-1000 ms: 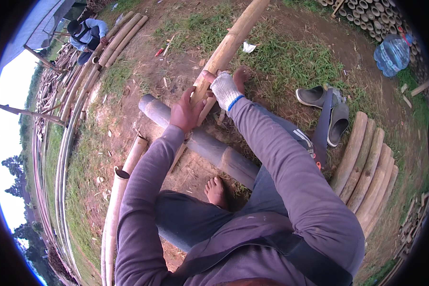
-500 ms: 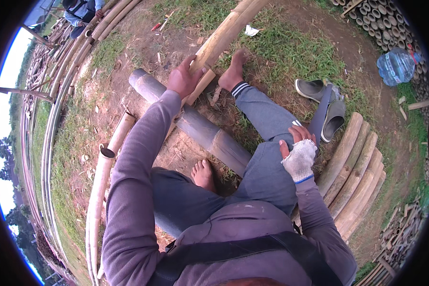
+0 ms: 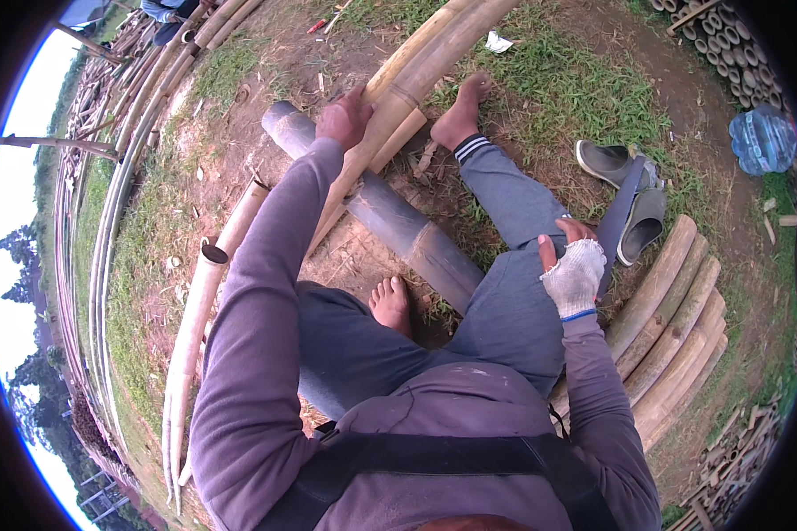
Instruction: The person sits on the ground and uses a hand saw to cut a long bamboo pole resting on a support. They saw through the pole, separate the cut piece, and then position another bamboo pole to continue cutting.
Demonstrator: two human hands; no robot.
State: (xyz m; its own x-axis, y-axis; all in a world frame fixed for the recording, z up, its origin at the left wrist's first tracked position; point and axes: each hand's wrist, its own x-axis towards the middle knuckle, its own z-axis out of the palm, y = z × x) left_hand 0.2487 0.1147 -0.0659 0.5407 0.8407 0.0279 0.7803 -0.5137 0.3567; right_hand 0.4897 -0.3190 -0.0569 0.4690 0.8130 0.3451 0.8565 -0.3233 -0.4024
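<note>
- Left hand (image 3: 345, 118) bare, pressed flat with fingers spread on the pale bamboo pole (image 3: 398, 88), which slants across a dark pipe (image 3: 390, 217) on the dirt.
- Right hand (image 3: 574, 270) in a white glove, closed around a long dark blade (image 3: 618, 221) beside the right knee.
- Stacked bamboo (image 3: 673, 327) lies just right of that hand; grey shoes (image 3: 624, 190) sit on the grass beyond.

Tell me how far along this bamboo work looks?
Done: a row of cut bamboo poles lies stacked at the right. In hand: the bare left hand steadies a pale bamboo pole propped over a dark thick bamboo section; the gloved right hand grips a dark blade. Left: that pole shows no fresh cut.
</note>
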